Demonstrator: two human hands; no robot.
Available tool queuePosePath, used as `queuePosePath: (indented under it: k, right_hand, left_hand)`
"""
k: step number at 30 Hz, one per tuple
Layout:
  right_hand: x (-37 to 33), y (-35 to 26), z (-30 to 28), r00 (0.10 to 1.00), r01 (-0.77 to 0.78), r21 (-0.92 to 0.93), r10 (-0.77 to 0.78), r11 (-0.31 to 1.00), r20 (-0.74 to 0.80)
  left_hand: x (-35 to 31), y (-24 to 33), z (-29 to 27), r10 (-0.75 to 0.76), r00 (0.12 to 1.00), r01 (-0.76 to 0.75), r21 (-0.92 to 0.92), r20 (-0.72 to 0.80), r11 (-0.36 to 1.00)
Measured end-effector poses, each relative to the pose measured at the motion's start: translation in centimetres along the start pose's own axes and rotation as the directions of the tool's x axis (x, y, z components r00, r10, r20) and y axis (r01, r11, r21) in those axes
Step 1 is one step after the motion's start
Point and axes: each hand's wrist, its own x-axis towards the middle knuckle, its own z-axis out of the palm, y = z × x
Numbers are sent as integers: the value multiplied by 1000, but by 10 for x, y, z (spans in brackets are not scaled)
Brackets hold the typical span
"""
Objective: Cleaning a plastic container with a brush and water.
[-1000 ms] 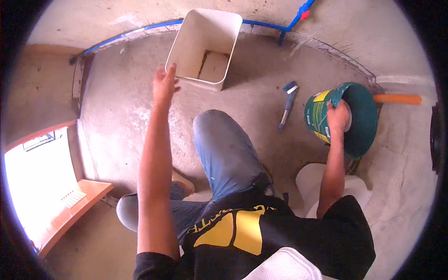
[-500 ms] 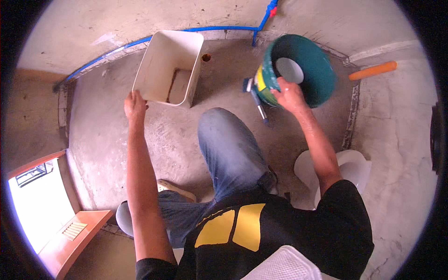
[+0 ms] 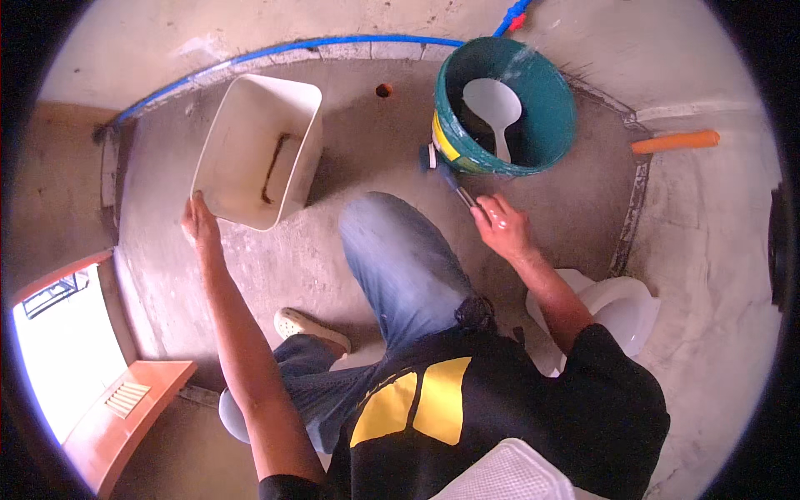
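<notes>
My left hand (image 3: pixel 201 223) grips the near left corner of the rim of a white rectangular bin (image 3: pixel 237 150), which tilts with its open top toward me. A brown streak marks its inside. To the right, my right hand (image 3: pixel 504 229) is closed at the end of a scrub brush's handle (image 3: pixel 462 193), with white wet spots on its back. The brush's dark head is beside the green bucket (image 3: pixel 554 125). Inside that bucket rests a white long-handled dipper (image 3: pixel 493 102), its handle pointing toward me.
A blue pipe (image 3: pixel 333 39) runs along the far wall. Beyond the bin is a round drain hole (image 3: pixel 383 90) in the concrete floor (image 3: pixel 375 142). An orange pipe (image 3: pixel 677 142) sticks out at the right wall. A white toilet bowl (image 3: pixel 625 312) stands at my right, an orange door (image 3: pixel 129 417) at lower left.
My right hand has left the bucket's rim and taken the brush handle. The dipper has swung handle-down inside the bucket. My left hand has brought the bin nearer and leftward.
</notes>
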Motion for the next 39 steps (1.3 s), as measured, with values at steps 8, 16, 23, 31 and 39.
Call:
queuePosePath:
  k: [8, 16, 23, 31, 39]
  right_hand:
    - [4, 103, 146, 781, -386, -295, 480, 874, 400]
    - [25, 112, 185, 814, -295, -301, 403, 907, 419]
    - [54, 62, 198, 830, -522, 118, 471, 845, 298]
    - [189, -12, 125, 870, -447, 692, 94, 567, 485]
    - [252, -190, 84, 895, 43, 476, -245, 879, 372]
  left_hand:
    - [-25, 92, 36, 131, 988, -117, 155, -82, 981]
    - [-61, 118, 54, 253, 967, -239, 250, -22, 938]
    - [-18, 46, -18, -166, 962, 184, 64, -219, 981]
    - [-47, -10, -48, -444, 869, 305, -472, -217, 827]
    - [-99, -58, 14, -549, 829, 335, -694, -105, 638]
